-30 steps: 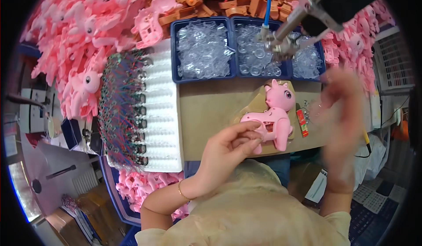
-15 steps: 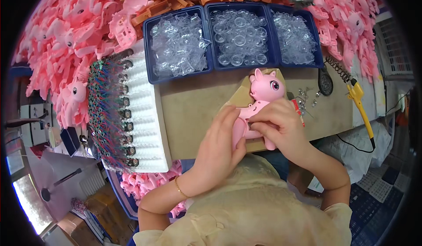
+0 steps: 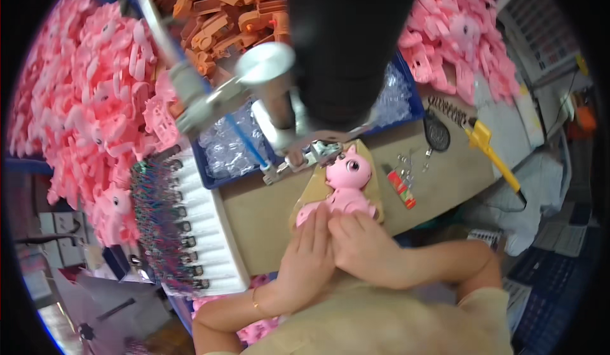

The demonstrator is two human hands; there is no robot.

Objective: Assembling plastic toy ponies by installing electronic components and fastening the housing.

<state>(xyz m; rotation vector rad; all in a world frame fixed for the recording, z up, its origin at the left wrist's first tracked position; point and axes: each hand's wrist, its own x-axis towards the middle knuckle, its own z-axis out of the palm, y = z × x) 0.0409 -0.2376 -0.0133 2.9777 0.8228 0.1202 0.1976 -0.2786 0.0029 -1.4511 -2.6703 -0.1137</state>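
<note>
A pink toy pony [image 3: 348,171] with a large printed eye lies in a tan, angled holder [image 3: 375,187] on the bench. Side by side, my left hand [image 3: 308,250] and my right hand [image 3: 368,247] are closed over the near end of its body, fingers together and pointing away from me. Both thumbs and the toy's lower part are hidden under the hands. Close to the pony's ear hangs the metal tip [image 3: 325,153] of an overhead machine. A thick black cylinder [image 3: 356,44] above it is out of focus.
Blue bins [image 3: 204,177] of clear plastic parts stand behind. A white tray [image 3: 219,247] with wired parts lies at left. Pink shells [image 3: 76,101] and orange parts [image 3: 235,12] are heaped farther back. At right are a yellow-handled tool [image 3: 486,142] and a red packet [image 3: 401,190].
My right hand has gone from pinching at the pony's body to lying beside my left hand over it. The view has shifted, and the overhead machine now covers part of the bins.
</note>
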